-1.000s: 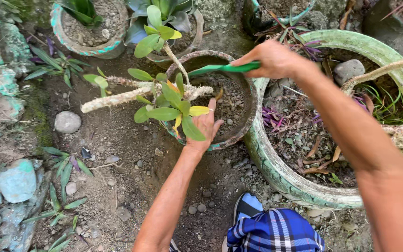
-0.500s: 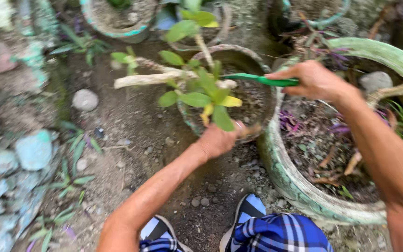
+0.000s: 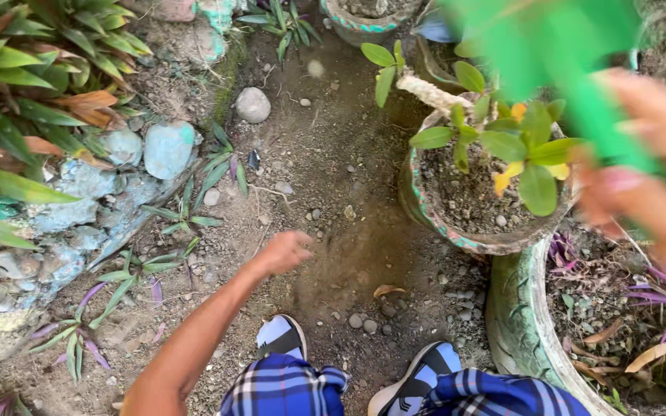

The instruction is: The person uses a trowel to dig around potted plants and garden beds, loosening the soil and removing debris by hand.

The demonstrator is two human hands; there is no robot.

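With the right hand (image 3: 649, 177) clasping a blurred green-handled garden tool (image 3: 572, 69) at two o'clock, and the empty, loosely curled left hand (image 3: 287, 250) off the round weathered clay pot (image 3: 456, 231), a careless swing could snap the leafy stem (image 3: 502, 142).

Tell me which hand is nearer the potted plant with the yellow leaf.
Right. The right hand, blurred, holding a green tool, is beside the potted plant; the left hand is over bare dirt, apart.

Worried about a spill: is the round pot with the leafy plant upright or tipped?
Tipped: the round pot leans left, its rim slanted, soil still inside, the plant angled.
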